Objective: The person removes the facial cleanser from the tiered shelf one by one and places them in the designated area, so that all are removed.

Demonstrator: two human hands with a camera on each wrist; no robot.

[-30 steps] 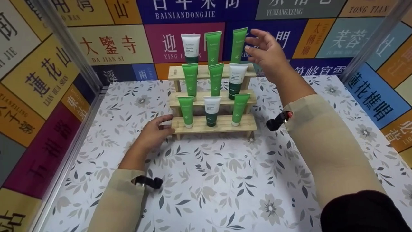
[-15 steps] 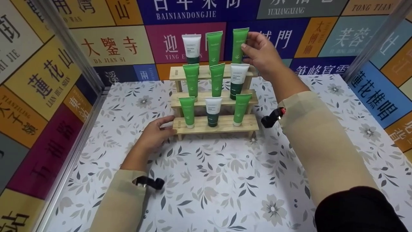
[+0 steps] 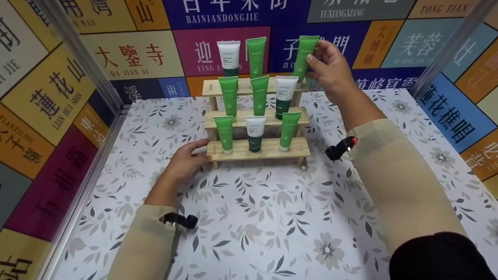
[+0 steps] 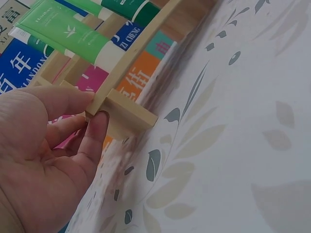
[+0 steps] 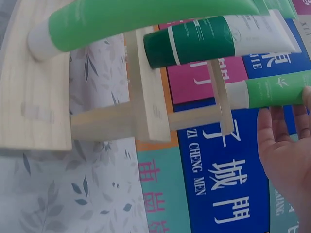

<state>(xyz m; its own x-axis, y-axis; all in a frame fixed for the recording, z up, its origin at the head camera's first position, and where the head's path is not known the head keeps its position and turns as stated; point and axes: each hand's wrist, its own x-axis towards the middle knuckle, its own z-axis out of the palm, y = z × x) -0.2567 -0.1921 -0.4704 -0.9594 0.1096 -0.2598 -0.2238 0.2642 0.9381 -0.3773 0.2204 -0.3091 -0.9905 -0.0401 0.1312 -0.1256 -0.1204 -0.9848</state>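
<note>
Along the rack's (image 3: 270, 150) front edge we could pass freely; a white tube (image 3: 285, 96) obstructs our way from there to the back right corner.

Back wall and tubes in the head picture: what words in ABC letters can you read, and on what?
"BAINIANDONGJIE": top blue panel
"YUXIANGXIANG": grey panel
"TONG TIAN": brown panel
"DA JIAN SI": cream panel
"WAN": gold panel, start unclear
"YING E": pink panel, rest hidden
"ZI C": lower blue panel, rest hidden
Tubes: too small and blurred
Other wall letters: too small or blurred
</note>
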